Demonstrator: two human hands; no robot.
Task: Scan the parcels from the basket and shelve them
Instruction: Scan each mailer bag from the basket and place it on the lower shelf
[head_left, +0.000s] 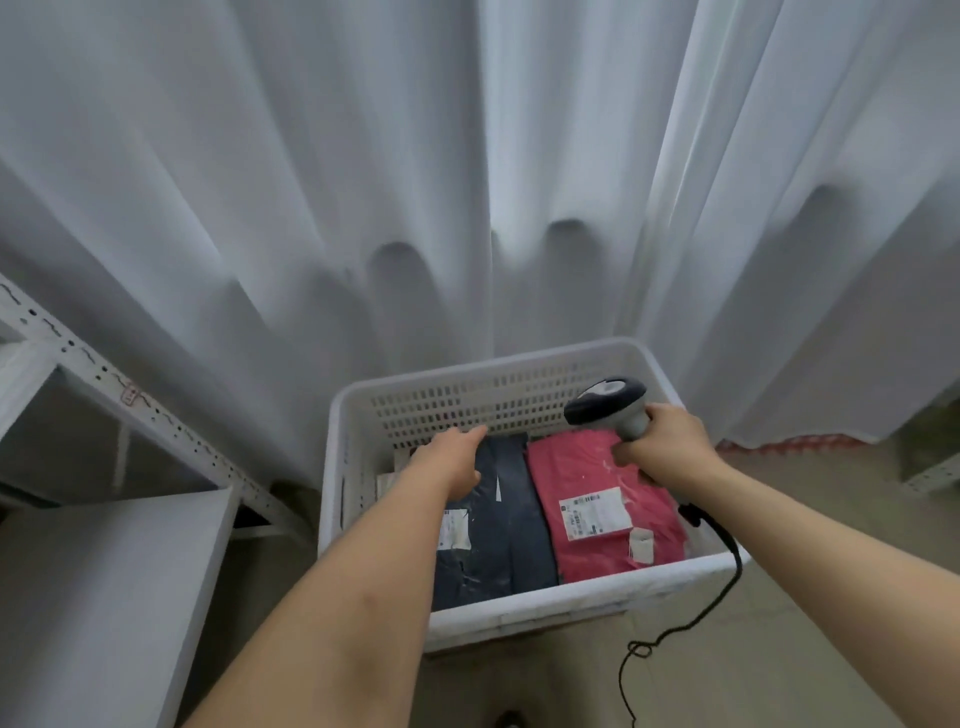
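Both hands are working over the basket (519, 605) by the curtain (363, 182).

The curtain is hanging across the back, from nine to three o'clock, the shelf (104, 571) is standing at eight, and the basket is sitting at five, holding a dark parcel (506, 525) with a pink parcel (597, 519) touching its right edge. The left hand (457, 460) is reaching over the dark parcel, fingers spread, gripping nothing. The right hand (667, 444) is curling tight around the scanner (610, 405), its cable (722, 582) trailing toward six.
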